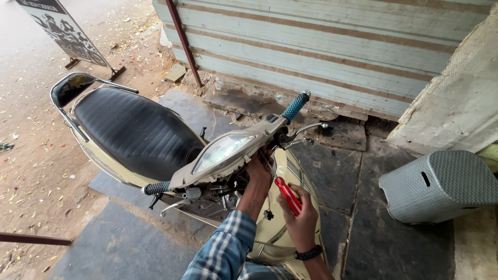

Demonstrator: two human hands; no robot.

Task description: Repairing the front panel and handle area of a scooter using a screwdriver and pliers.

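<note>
Right hand (300,215) is clamped on a red-handled screwdriver (287,195); at its 10 o'clock, left hand (258,171) grips the cream scooter's handlebar cowl (228,155).

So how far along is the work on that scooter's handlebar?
Done: the handlebar cover already looks lifted, with cables and brackets exposed beneath. In hand: the left hand reaches under the cover while the right hand drives a red-handled screwdriver in. Left: the cover has not come off the scooter.
</note>
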